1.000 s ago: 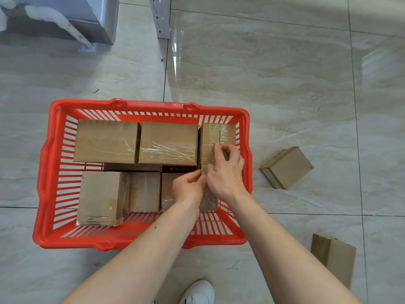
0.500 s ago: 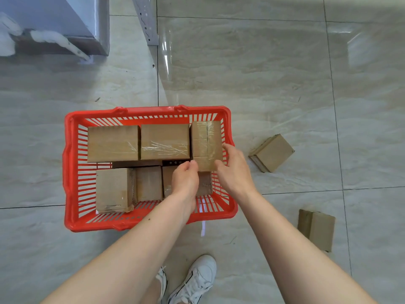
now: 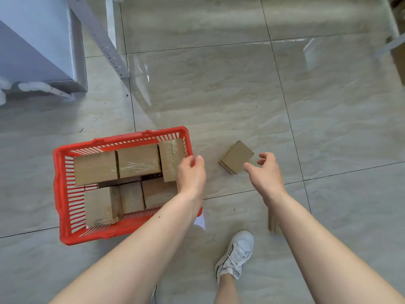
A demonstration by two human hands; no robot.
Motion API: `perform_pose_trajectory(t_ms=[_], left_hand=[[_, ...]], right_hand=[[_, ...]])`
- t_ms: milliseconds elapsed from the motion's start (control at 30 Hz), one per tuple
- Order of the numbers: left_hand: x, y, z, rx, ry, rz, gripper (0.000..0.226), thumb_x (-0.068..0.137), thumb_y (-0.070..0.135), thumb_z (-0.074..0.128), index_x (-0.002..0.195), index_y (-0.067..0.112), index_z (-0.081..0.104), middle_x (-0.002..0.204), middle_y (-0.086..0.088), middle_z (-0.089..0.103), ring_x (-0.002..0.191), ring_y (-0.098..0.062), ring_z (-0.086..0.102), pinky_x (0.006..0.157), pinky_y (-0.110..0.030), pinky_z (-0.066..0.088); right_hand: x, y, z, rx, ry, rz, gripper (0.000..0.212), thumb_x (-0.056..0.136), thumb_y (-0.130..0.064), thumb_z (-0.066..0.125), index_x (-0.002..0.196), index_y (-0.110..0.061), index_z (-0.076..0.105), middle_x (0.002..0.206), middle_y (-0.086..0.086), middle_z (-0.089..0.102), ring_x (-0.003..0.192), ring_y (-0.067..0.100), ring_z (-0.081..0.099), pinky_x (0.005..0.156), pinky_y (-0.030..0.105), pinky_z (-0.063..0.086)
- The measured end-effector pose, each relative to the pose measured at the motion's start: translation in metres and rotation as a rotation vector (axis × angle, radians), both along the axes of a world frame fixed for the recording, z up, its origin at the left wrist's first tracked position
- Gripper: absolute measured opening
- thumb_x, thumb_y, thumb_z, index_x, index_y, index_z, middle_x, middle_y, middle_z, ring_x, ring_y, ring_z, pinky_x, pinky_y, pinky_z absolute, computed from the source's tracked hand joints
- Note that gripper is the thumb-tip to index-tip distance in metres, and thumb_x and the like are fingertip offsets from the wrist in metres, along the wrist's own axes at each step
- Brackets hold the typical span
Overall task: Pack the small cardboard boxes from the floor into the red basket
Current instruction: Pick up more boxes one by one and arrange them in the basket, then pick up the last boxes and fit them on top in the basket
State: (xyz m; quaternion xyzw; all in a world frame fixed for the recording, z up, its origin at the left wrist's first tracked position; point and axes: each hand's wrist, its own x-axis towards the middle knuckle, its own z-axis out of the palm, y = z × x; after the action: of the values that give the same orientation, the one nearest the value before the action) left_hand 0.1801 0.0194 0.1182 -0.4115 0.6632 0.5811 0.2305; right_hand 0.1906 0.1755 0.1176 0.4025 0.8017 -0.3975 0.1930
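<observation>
Basket room: the red basket (image 3: pixel 57 194) is packed with cardboard boxes (image 3: pixel 95 167); bare slatted bottom shows only along its near wall.
Floor path: open tile lies between the right hand (image 3: pixel 266 173) and the loose box (image 3: pixel 236 157).
Obstacles: left hand (image 3: pixel 191 174) over the basket's right rim; white shoe (image 3: pixel 237 253) nearby.

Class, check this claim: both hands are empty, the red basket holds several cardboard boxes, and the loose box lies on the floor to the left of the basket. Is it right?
One slip: the loose box lies right of the red basket, near the right hand. The head view shows it. The left hand is empty too, and the basket does hold several boxes.
</observation>
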Motion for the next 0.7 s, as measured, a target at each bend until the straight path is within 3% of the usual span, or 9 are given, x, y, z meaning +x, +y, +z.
perform_pose_trajectory(t_ms=[100, 433, 567, 633, 700], left_hand=[[-0.008, 0.035, 0.0, 0.001, 0.016, 0.027, 0.041, 0.096, 0.033, 0.05, 0.132, 0.014, 0.057, 0.134, -0.001, 0.059, 0.125, -0.02, 0.052, 0.111, -0.035, 0.036], [-0.019, 0.115, -0.046, 0.045, -0.092, 0.094, 0.044, 0.099, 0.035, 0.047, 0.137, 0.012, 0.052, 0.136, -0.003, 0.054, 0.126, -0.02, 0.048, 0.094, -0.026, 0.031], [-0.025, 0.121, -0.093, 0.064, -0.133, 0.086, 0.045, 0.099, 0.038, 0.045, 0.137, 0.015, 0.052, 0.118, 0.001, 0.051, 0.111, -0.017, 0.046, 0.105, -0.036, 0.037], [-0.026, 0.123, -0.123, 0.075, -0.161, 0.088, 0.046, 0.099, 0.039, 0.045, 0.139, 0.016, 0.05, 0.13, -0.001, 0.054, 0.122, -0.022, 0.048, 0.11, -0.043, 0.037], [-0.03, 0.127, -0.153, 0.084, -0.188, 0.093, 0.048, 0.099, 0.04, 0.045, 0.141, 0.018, 0.047, 0.14, -0.001, 0.05, 0.131, -0.024, 0.045, 0.11, -0.041, 0.035]], right_hand=[[-0.008, 0.042, 0.003, -0.001, -0.02, -0.009, 0.063, 0.087, -0.026, 0.063, 0.145, -0.017, 0.04, 0.143, 0.007, 0.05, 0.128, 0.027, 0.052, 0.108, 0.042, 0.041], [-0.037, 0.126, -0.043, -0.04, -0.072, 0.082, 0.064, 0.092, -0.026, 0.059, 0.15, -0.016, 0.035, 0.147, 0.006, 0.049, 0.132, 0.027, 0.051, 0.107, 0.039, 0.039], [-0.042, 0.129, -0.095, -0.074, -0.099, 0.094, 0.065, 0.091, -0.028, 0.059, 0.15, -0.016, 0.034, 0.148, 0.007, 0.048, 0.133, 0.027, 0.05, 0.106, 0.038, 0.039], [-0.042, 0.128, -0.127, -0.098, -0.111, 0.1, 0.065, 0.091, -0.028, 0.06, 0.149, -0.016, 0.035, 0.148, 0.009, 0.048, 0.133, 0.028, 0.049, 0.108, 0.04, 0.04], [-0.043, 0.129, -0.159, -0.109, -0.132, 0.113, 0.063, 0.091, -0.03, 0.06, 0.148, -0.019, 0.036, 0.146, 0.012, 0.048, 0.132, 0.03, 0.05, 0.106, 0.041, 0.041]])
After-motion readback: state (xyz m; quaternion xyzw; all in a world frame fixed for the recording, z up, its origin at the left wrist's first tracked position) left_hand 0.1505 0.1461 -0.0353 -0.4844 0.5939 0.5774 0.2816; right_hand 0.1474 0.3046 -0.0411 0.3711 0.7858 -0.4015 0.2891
